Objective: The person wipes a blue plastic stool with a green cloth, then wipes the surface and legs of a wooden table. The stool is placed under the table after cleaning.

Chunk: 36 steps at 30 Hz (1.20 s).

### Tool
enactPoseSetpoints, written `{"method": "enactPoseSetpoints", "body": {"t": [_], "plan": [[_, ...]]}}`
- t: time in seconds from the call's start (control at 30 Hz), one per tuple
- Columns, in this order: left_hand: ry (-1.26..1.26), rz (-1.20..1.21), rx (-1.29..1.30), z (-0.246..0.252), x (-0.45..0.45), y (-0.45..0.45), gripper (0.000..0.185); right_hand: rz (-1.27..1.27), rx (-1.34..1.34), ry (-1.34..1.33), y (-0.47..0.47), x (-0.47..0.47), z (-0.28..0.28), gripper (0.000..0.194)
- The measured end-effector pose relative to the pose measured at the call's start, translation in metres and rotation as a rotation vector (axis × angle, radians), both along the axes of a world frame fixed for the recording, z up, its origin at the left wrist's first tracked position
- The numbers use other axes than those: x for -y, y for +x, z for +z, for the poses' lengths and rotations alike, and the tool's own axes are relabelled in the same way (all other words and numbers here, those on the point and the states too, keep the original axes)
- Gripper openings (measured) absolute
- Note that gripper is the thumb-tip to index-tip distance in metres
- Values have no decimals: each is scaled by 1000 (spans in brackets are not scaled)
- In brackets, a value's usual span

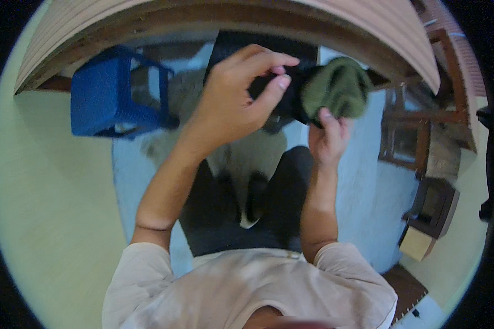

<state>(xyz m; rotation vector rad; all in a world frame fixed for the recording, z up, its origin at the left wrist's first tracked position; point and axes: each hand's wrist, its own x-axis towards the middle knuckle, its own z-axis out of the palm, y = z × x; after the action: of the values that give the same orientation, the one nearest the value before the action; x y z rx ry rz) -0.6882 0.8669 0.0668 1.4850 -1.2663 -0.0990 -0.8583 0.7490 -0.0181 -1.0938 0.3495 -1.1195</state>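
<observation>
My right hand (330, 137) grips the lower edge of a green fabric item (335, 88), perhaps a cap, with the thumb on top of it. Raised to the left of it is my left hand (247, 88), its thumb and index finger apart and nothing between them. Behind the hands lies a black item (267, 45), partly hidden by my left hand; its kind I cannot tell. Dark cloth also shows against the left side of the green fabric.
A blue plastic stool (96, 96) lies tipped at the left. The curved-looking wooden edge (247, 16) of a piece of furniture spans the far side. Wooden furniture (403, 140) and a dark cabinet (432, 207) stand at the right, with a light box (416, 243) beside the cabinet.
</observation>
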Motion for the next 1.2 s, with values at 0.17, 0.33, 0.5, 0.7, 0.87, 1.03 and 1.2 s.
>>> {"method": "enactPoseSetpoints", "body": {"t": [0.17, 0.33, 0.5, 0.7, 0.87, 1.03, 1.2], "plan": [[-412, 220, 763, 40, 32, 62, 12, -784, 198, -119, 50, 109, 16, 29], [-5, 440, 760, 84, 86, 94, 35, -948, 96, -447, 153, 118, 11, 44], [170, 536, 768, 85, 91, 102, 34, -651, -287, -967, 184, 50, -35, 47], [229, 469, 636, 76, 90, 105, 41, -1050, -489, -1133, 92, 135, -42, 23], [239, 502, 680, 79, 92, 103, 42, -1340, -156, -634, 111, 182, 3, 41], [152, 480, 730, 79, 90, 100, 42, -986, -253, -1054, 198, 62, -19, 53], [114, 442, 643, 74, 78, 99, 42, -648, -365, -1422, 154, 88, -28, 13]]}}
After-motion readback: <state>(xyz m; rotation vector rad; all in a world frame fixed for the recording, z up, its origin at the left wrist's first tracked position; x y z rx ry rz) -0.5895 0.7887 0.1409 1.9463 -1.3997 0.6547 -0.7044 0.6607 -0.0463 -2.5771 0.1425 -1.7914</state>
